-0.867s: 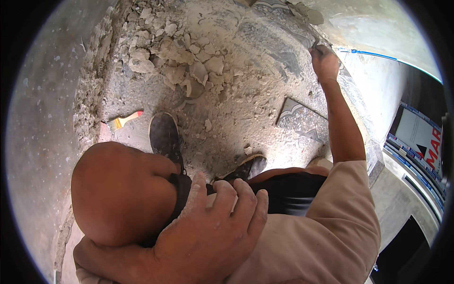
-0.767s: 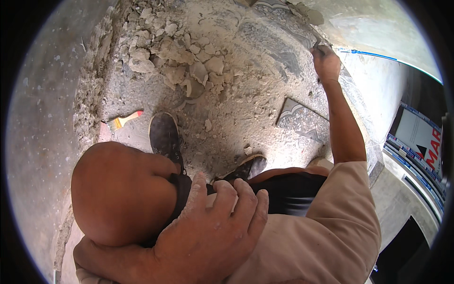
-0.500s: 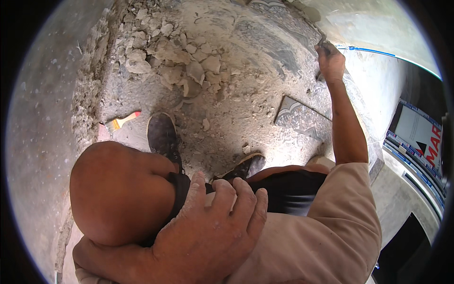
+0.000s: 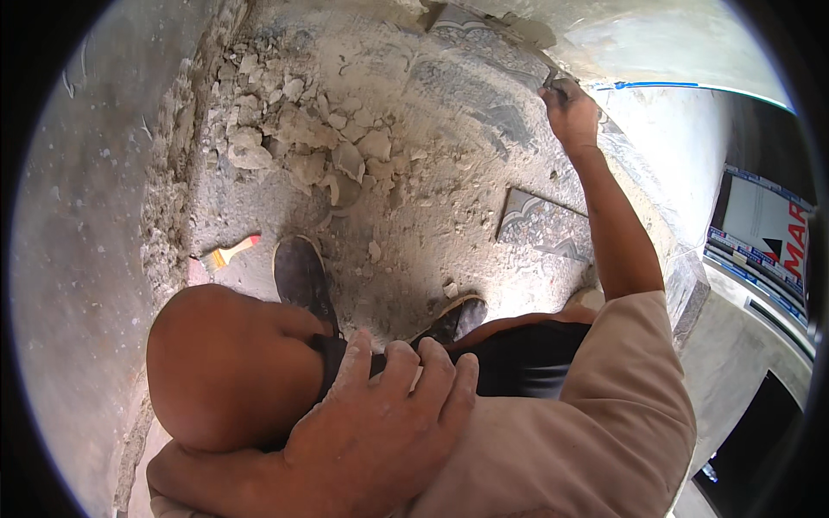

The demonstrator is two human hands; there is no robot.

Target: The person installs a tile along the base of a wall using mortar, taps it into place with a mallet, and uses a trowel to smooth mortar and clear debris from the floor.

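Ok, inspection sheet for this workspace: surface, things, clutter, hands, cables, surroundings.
Surface: floor rough, dusty, strewn with chips.
Things: dark object in the right hand, mostly hidden, kind unclear; patterned tile left of the right forearm, dusty.
Clutter: rubble heaped ahead of the shoes; brush lying left of the left shoe.
Hands: right, fingers closed on the dark object; left hand over the lap, fingers apart and bent, nothing seen in it.
Cables: none identifiable; blue strip at upper right, kind unclear.
Surroundings: pale wall upper right; stacked packages far right.
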